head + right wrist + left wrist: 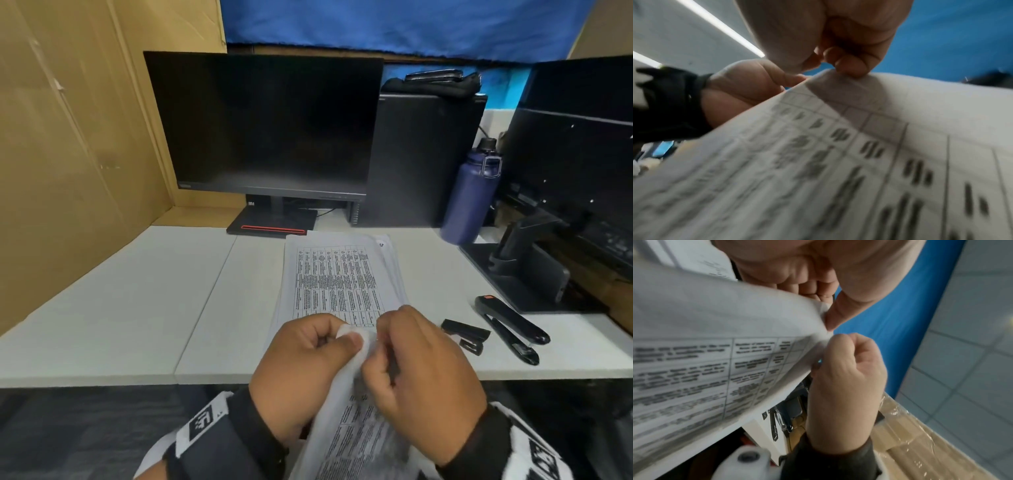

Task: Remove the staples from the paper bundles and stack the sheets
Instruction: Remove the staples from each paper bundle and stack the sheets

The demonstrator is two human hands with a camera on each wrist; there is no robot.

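A printed paper bundle (356, 431) is held up off the white desk's (144, 308) front edge, hanging down toward my lap. My left hand (342, 337) pinches its top corner between thumb and curled fingers. My right hand (380, 339) pinches the same corner from the right, fingers curled tight. In the left wrist view the left thumb (835, 313) presses the bundle (715, 340) while the right hand (846, 378) grips the corner. The right wrist view shows the right fingertips (851, 68) on the bundle's (838, 162) edge. No staple can be made out. A stack of printed sheets (335, 277) lies flat on the desk behind the hands.
A black stapler (510, 329) and a small black staple remover (467, 337) lie on the desk to the right. Behind stand a dark monitor (267, 126), a black PC tower (421, 157), a blue bottle (469, 195) and a second monitor's stand (527, 260). Cardboard panels (68, 154) wall the left side.
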